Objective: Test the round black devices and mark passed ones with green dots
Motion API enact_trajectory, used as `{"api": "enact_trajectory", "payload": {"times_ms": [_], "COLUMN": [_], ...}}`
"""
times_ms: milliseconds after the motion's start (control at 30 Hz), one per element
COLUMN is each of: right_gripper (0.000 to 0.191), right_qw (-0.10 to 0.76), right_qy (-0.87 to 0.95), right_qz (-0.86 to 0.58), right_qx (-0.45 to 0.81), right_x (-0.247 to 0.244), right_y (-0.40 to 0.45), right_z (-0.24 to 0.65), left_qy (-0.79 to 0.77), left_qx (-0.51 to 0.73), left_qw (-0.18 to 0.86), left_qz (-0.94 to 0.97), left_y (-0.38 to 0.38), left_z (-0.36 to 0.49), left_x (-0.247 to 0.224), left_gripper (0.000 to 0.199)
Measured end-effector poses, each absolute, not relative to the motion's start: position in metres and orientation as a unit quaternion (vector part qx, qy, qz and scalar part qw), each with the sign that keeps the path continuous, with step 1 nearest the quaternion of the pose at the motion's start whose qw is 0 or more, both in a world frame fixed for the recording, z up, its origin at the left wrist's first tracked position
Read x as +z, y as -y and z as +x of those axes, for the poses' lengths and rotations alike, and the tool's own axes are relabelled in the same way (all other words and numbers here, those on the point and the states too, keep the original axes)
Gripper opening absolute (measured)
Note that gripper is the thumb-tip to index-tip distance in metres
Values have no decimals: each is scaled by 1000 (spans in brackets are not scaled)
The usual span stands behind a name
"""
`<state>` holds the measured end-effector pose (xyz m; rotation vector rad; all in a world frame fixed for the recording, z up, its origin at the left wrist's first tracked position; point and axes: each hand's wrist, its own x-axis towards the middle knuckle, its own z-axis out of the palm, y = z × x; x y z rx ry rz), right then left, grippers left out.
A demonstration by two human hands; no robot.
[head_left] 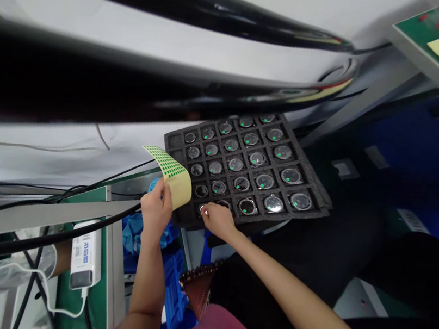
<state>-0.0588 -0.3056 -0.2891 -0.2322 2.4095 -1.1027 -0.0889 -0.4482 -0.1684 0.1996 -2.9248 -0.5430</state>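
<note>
My left hand (156,206) pinches the lower edge of a curled yellow sheet of stickers (178,187), which carries rows of small green dots at its upper end. The sheet hangs over the left edge of a dark foam tray (320,189). Round watch heads (273,203) sit in the tray's square compartments, many with a green dot on the glass. At the near left corner of the tray, my right hand (219,221) is closed, its thumb and forefinger together over a shiny watch head (202,209). Whatever lies between those fingertips is too small to make out.
Thick black tubes (164,96) cross close in front of the view. On the left a white power bank (86,254) with a cable lies on a green surface. Blue bags (133,232) are below my left hand, and a green-topped shelf (423,30) juts in at upper right.
</note>
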Motion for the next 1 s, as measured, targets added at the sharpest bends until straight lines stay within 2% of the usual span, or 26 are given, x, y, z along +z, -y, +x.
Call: {"api": "enact_trajectory", "payload": {"times_ms": [133,267,400,533,633,767,1000], "right_gripper": [17,17,20,14,14,16,15], "right_qw": [177,75,-57,-196,-204,-183,-205], "right_qy": [-881,-868,-842,-780,-772,-813,-823], "right_qz": [-60,-6,58,28,-53,-155,-138], "right_qx": [-434,-490,-534,-594,-600,-531,-511], "right_x": [-295,-288,-248,-192,-164,-154,-159], "right_y": [311,303,270,234,223,229,229], "right_z": [-54,-59,-64,-67,-68,-66,-64], "left_qy": [973,956,904,879,902,927,939], "left_qx": [-216,-291,-423,-471,-429,-374,-302], "left_qw": [63,25,1,16,7,-15,19], "left_qz": [52,31,58,72,44,-39,-165], "left_y": [442,432,425,420,410,393,382], "left_z": [-86,-76,-64,-56,-54,-52,-54], "left_x": [-162,-155,-155,-154,-146,-135,-133], "left_gripper": [29,30,30,33,31,28,17]}}
